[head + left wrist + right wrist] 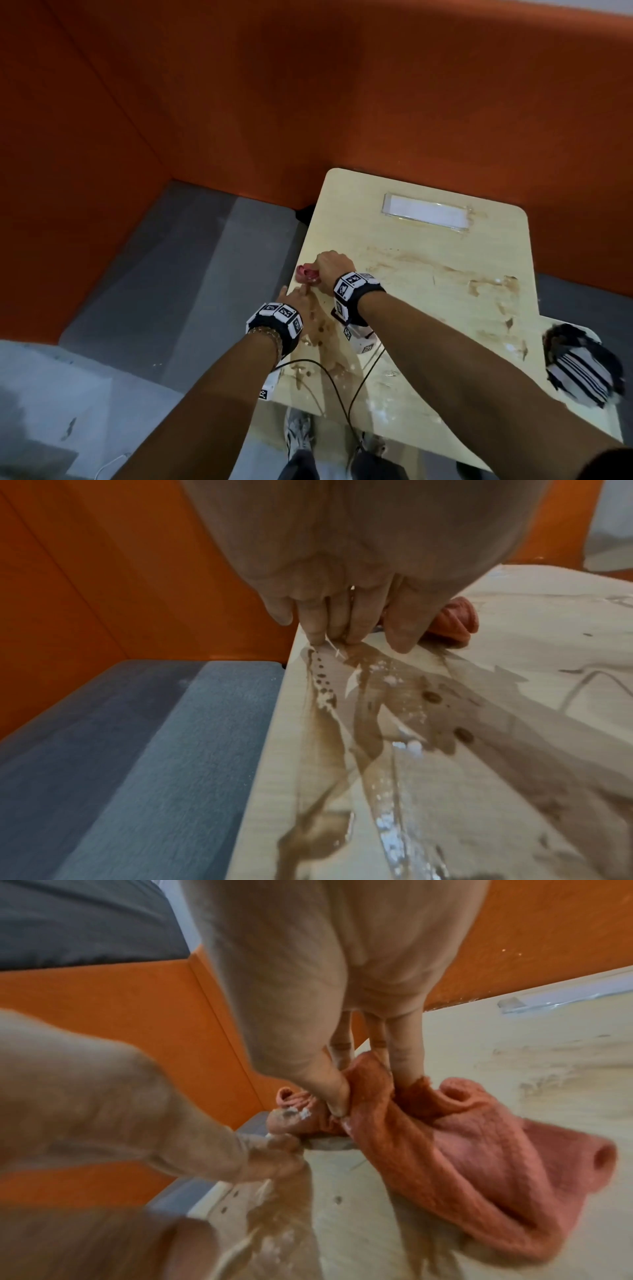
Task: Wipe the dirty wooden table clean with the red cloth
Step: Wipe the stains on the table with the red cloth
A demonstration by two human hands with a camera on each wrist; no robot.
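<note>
The red cloth (307, 274) (462, 1153) lies bunched at the left edge of the pale wooden table (428, 308). My right hand (334, 269) (369, 1085) pinches it between thumb and fingers. Just in front, my left hand (296, 298) (346, 623) rests its straight fingertips on the table's left edge, among brown smears (369, 723) (318, 329). The cloth (452, 623) shows behind the left fingers. More brown streaks (428, 267) run across the middle and right of the tabletop.
A clear plastic card holder (426, 210) lies at the table's far side. A black-and-white striped item (582, 363) sits at the right edge. Orange padded walls (239, 102) and a grey bench seat (164, 274) lie left of the table. Black cables (342, 394) cross the near edge.
</note>
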